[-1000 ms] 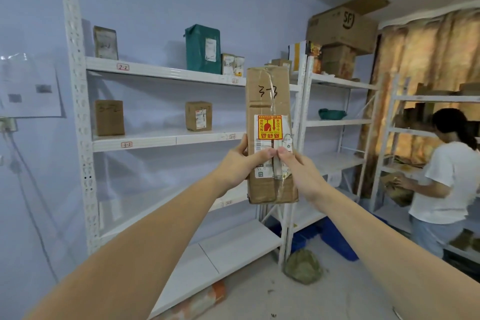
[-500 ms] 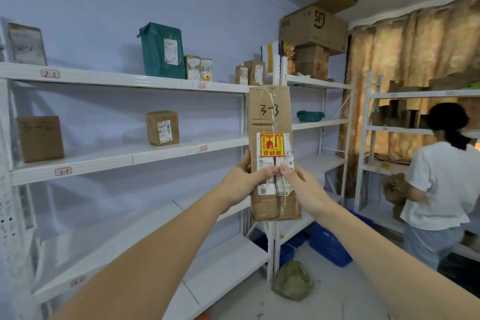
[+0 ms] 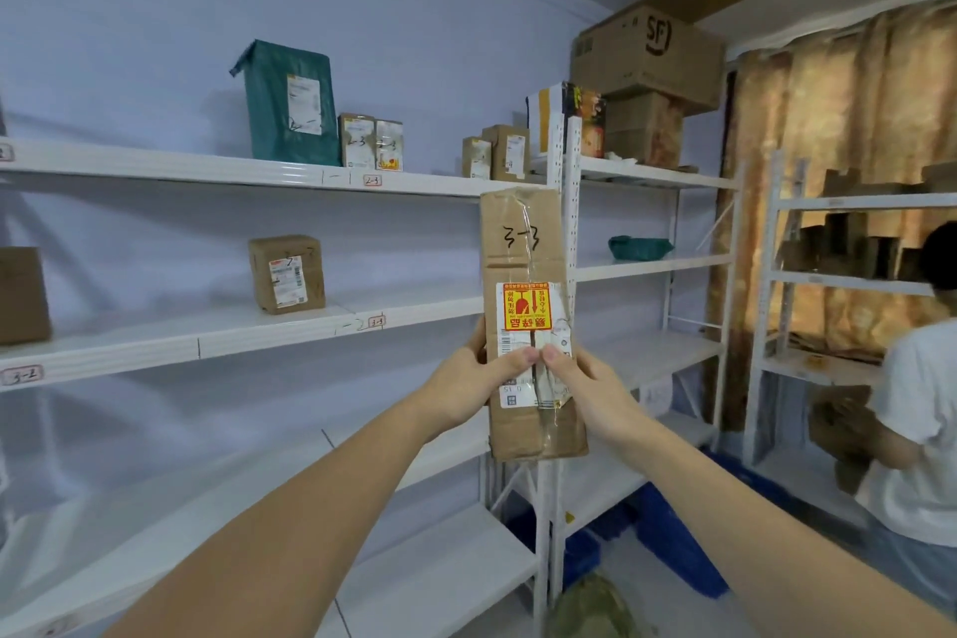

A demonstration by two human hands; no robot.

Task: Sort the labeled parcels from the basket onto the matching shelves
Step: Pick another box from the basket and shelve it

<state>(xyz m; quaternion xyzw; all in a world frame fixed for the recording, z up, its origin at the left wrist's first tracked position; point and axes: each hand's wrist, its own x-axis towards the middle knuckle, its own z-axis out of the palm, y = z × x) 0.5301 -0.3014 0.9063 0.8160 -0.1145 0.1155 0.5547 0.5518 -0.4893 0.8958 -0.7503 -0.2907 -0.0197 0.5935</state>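
Two hands grip one upright parcel (image 3: 528,326) marked 3-3 | left hand (image 3: 474,381) | right hand (image 3: 590,381)

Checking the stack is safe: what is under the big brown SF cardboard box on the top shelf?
The big brown SF cardboard box rests on a smaller brown cardboard box. That one stands on the white top shelf. Its rear is hidden.

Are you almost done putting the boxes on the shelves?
Partly. Several parcels already stand on the shelves, like the green bag up top and a small brown box on the middle shelf. Right now the left hand and right hand hold a tall box marked 3-3. It still has to go by the 3-3 tag. The basket is out of view.
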